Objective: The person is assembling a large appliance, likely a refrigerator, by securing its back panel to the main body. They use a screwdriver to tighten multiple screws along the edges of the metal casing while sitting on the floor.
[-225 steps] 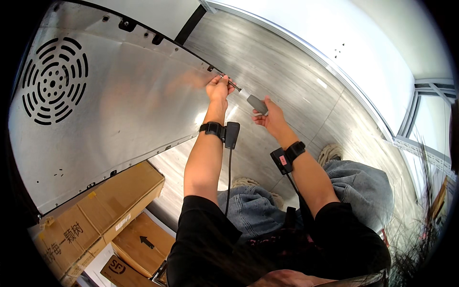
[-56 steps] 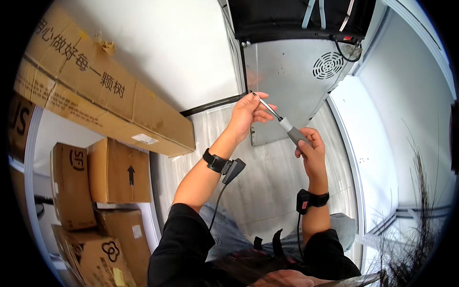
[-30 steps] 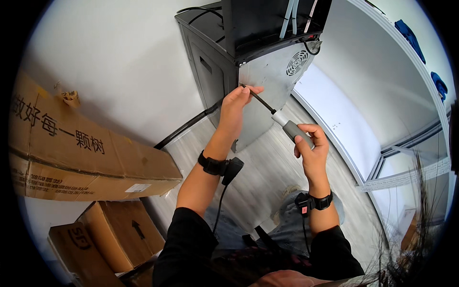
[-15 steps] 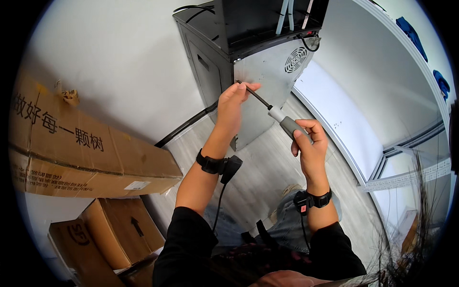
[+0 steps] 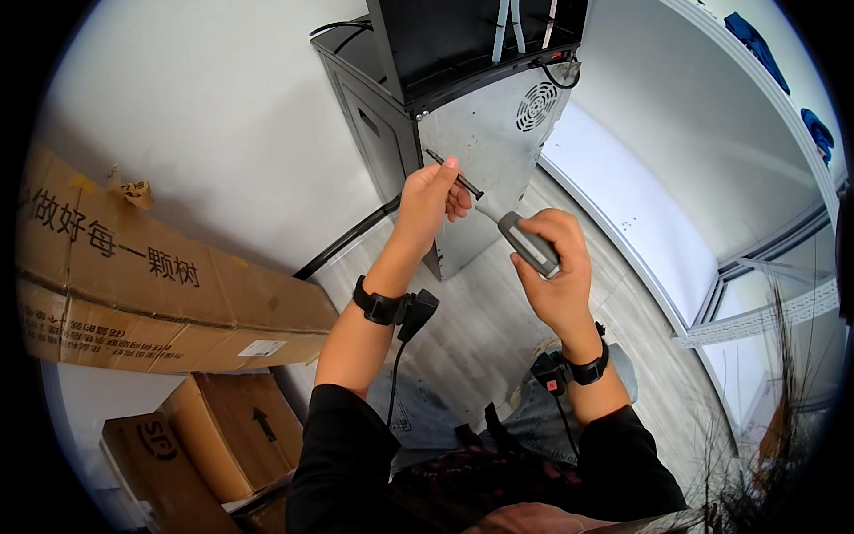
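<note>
A: What's the largest thing there?
B: The black box-shaped cabinet at twelve o'clock. A pale grey sheet-metal panel covers its near side, with a round slotted vent up toward one.
A: And next in size?
B: The long brown cardboard carton at nine. Below it, between seven and eight, is a smaller brown cardboard box.
A: How about the hands?
B: The right hand is at three, the left hand a little above centre at twelve.
A: Are they holding anything?
B: Both are. The right has thumb and fingers around a thick grey screwdriver handle, its pale collar pointing to ten.
A: And the left?
B: It pinches a slim dark metal shaft, which also slants up toward ten, in front of the panel.
A: Does the shaft sit in the collar?
B: I can't tell; their ends are just beside each other.
</note>
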The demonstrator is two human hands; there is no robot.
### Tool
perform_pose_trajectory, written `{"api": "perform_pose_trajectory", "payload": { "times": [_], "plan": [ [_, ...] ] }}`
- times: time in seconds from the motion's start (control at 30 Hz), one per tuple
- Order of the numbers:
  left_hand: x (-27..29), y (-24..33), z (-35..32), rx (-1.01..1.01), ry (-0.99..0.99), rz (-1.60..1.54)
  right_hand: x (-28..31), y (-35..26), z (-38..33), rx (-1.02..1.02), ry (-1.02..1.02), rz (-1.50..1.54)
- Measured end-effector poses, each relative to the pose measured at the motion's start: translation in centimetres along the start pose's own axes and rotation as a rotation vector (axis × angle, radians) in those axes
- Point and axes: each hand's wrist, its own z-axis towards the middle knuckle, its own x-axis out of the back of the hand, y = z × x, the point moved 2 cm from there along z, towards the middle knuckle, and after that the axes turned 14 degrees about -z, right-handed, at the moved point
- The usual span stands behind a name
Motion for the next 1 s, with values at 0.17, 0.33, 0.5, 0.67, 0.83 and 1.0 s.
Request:
{"api": "perform_pose_trajectory", "payload": {
  "times": [0.17, 0.33, 0.5, 0.67, 0.83, 1.0],
  "plan": [
    [-0.2, -0.1, -0.1, 0.008, -0.005, -0.114, -0.5, 0.0, -0.6, -0.341, 0.029, 0.203],
    [-0.6, -0.5, -0.3, -0.007, -0.032, -0.184, -0.5, 1.6, -0.9, -0.358, -0.072, 0.268],
    [-0.6, -0.2, -0.4, 0.042, 0.004, -0.131, -0.9, 0.9, -0.5, -0.040, 0.131, 0.003],
    [-0.6, -0.4, -0.5, 0.056, -0.017, -0.189, -0.5, 0.4, -0.4, -0.113, 0.134, 0.034],
    [-0.9, -0.5, -0.6, 0.042, -0.009, -0.242, -0.3, 0.5, -1.0, -0.528, -0.046, 0.396],
    [-1.2, -0.6, -0.2, 0.023, 0.011, -0.227, -0.9, 1.6, -1.2, -0.107, 0.082, 0.063]
  ]
}}
